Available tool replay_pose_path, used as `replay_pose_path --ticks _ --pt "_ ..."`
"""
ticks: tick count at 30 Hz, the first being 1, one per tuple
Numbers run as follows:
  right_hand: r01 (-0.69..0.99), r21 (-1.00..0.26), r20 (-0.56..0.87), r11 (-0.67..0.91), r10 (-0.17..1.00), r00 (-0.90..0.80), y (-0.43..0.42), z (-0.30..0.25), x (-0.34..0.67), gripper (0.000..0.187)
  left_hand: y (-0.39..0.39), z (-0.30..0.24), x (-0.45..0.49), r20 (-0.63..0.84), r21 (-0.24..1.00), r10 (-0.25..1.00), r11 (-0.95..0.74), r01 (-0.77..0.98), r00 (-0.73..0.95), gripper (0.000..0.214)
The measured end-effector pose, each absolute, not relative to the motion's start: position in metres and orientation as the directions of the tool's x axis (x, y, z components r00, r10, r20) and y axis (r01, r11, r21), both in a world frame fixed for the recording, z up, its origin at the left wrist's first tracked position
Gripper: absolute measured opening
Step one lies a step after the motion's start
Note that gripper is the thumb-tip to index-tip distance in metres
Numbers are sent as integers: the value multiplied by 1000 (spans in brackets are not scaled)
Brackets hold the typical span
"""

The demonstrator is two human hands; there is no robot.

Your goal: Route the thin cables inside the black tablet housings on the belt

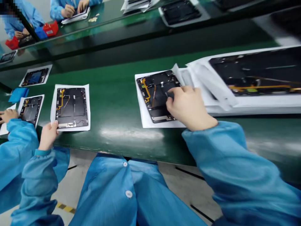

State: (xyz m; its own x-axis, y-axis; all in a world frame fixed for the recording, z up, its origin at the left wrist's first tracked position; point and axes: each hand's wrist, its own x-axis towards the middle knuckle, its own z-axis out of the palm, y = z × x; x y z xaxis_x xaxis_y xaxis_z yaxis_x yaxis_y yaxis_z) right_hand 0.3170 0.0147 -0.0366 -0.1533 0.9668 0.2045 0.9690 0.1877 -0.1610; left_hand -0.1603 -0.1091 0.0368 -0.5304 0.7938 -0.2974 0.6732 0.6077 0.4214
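Observation:
My left hand [48,134] grips the lower left corner of a white sheet [87,121], thumb on top. On that sheet lies an opened tablet [71,106] with black insides and an orange ribbon cable. To the right, my right hand [188,106] is above a second opened tablet [160,97], thumb and forefinger closed together over its right half. A small dark piece seems to show at those fingertips, but I cannot make out what it is. This tablet sits tilted on its own white sheet [145,121], and my hand hides part of it.
A row of opened tablets [265,72] on white wrapping stands at the right, smeared by motion. A neighbour's hand [9,116] is at the far left beside another tablet [30,108]. Across a raised shelf [105,40], co-workers' hands [68,11] work near red bins [50,29].

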Motion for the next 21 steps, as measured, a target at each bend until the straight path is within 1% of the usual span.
replay_pose_path --ticks 1,2,3,4,5,6,7,8,9,10,12,13,15,19,21 --pt "982 -135 190 134 976 -107 20 -38 322 34 -103 39 -158 -185 366 805 589 720 -564 39" --pt "990 -110 173 83 983 -63 23 -39 325 35 -99 40 -151 -63 271 823 559 783 -565 30" --pt "996 -84 154 36 988 -22 25 -39 326 36 -96 39 -137 61 146 847 517 844 -529 22" --pt "998 -56 135 -2 991 10 26 -40 326 36 -93 37 -119 131 21 893 431 902 -430 23" --pt "999 -30 116 -32 993 35 26 -40 325 37 -89 34 -97 115 -45 940 327 944 -320 32" --pt "999 -8 99 -52 994 53 26 -41 323 37 -85 31 -72 29 -6 971 238 971 -238 35" --pt "998 6 83 -63 995 62 26 -41 322 38 -81 28 -45 -99 102 985 153 983 -143 35" --pt "998 10 69 -67 995 67 26 -41 321 39 -75 24 -18 -256 212 966 98 972 -42 37" --pt "997 5 54 -71 996 71 27 -41 320 40 -68 20 10 -356 261 933 42 964 55 43" --pt "997 -9 42 -79 996 79 28 -42 321 41 -61 17 37 -394 257 913 -4 966 109 49" --pt "994 -57 36 -90 995 92 30 -45 324 43 -47 10 86 -406 206 904 -51 977 133 57" --pt "992 -87 43 -94 994 98 30 -47 325 44 -40 6 107 -400 195 905 -68 978 143 60" --pt "984 -144 63 -105 991 115 31 -52 330 45 -29 -1 140 -385 198 908 -95 976 166 60" --pt "966 -232 92 -116 986 141 30 -57 336 45 -15 -13 170 -371 223 906 -128 966 206 41" --pt "955 -276 103 -111 984 144 29 -58 339 44 -12 -16 171 -369 226 908 -121 967 199 36"
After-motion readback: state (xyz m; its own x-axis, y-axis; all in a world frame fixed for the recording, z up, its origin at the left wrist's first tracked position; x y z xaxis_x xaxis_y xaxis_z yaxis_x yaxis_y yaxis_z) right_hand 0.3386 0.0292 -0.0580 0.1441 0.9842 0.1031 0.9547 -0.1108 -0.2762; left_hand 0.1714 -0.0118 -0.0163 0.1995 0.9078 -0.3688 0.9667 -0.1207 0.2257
